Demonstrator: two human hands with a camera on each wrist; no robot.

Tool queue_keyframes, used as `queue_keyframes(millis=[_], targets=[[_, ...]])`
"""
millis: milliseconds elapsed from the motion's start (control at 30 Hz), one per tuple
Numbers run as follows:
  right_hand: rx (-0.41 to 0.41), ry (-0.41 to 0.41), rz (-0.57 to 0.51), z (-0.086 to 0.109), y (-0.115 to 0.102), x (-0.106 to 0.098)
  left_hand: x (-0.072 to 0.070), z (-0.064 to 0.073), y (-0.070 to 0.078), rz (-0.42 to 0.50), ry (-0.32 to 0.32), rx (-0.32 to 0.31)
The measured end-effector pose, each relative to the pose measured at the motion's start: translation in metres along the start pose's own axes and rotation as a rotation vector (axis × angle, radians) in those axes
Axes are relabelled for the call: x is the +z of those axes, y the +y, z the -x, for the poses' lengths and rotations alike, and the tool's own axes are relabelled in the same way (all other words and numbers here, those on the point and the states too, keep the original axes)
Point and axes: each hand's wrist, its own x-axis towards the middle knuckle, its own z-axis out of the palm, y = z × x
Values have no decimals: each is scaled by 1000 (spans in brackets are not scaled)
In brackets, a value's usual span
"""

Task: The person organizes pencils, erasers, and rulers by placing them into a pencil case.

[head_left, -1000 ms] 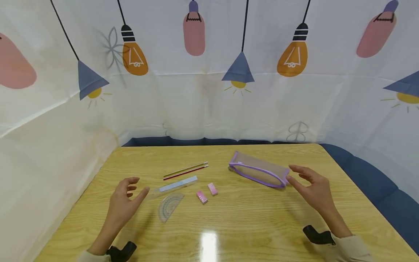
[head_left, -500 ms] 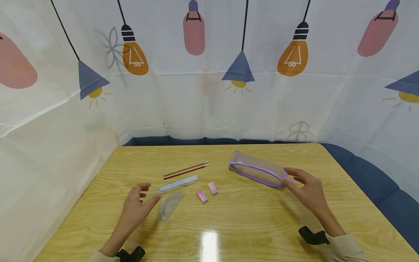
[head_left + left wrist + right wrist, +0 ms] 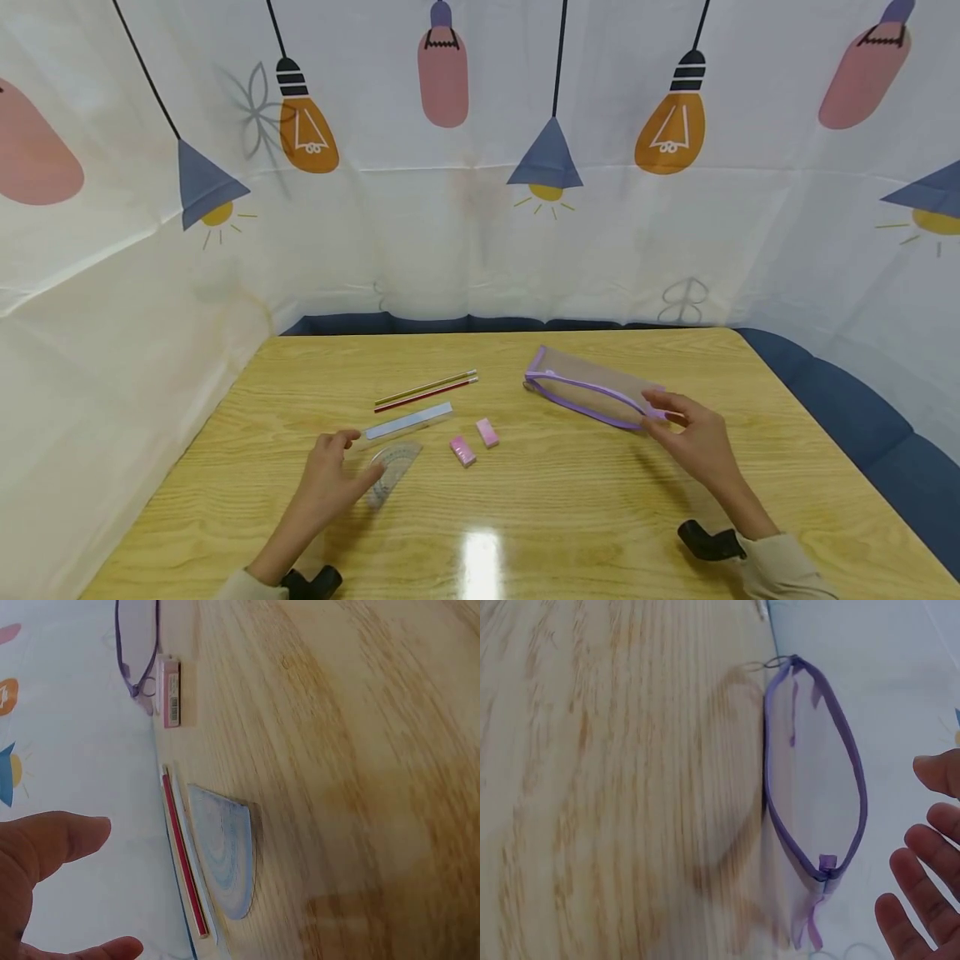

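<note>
My left hand hovers by the clear protractor, its thumb overlapping it in the head view. Thumb and a finger stand apart with nothing between them. Just beyond lies a clear ruler with a pale blue-white strip. A see-through pencil case with purple edging lies at the right, its zipped mouth gaping. At its right end is my right hand, thumb and fingers spread around that corner. In the right wrist view, gaps show between the fingers and the case.
Two pencils, a yellow one and a red one, lie behind the ruler. Two pink erasers, one nearer and one farther, sit mid-table. A printed curtain hangs behind the wooden table, with a blue cushioned seat at right.
My left hand has moved right and slightly nearer, from beside the ruler to over the protractor's edge. My right hand has shifted left around the pencil case's end. The objects stay put.
</note>
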Motion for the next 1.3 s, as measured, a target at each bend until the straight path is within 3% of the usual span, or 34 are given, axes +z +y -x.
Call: queue_keyframes(millis=[567, 867, 1133, 1300], targets=[[52, -37, 105, -1, 17, 8, 11, -3, -1, -47, -75, 39], [120, -38, 36, -4, 20, 12, 15, -6, 1, -77, -94, 16], [139, -54, 55, -6, 20, 15, 18, -7, 2, -82, -118, 4], [144, -58, 81, -7, 21, 15, 20, -8, 3, -99, -114, 33]])
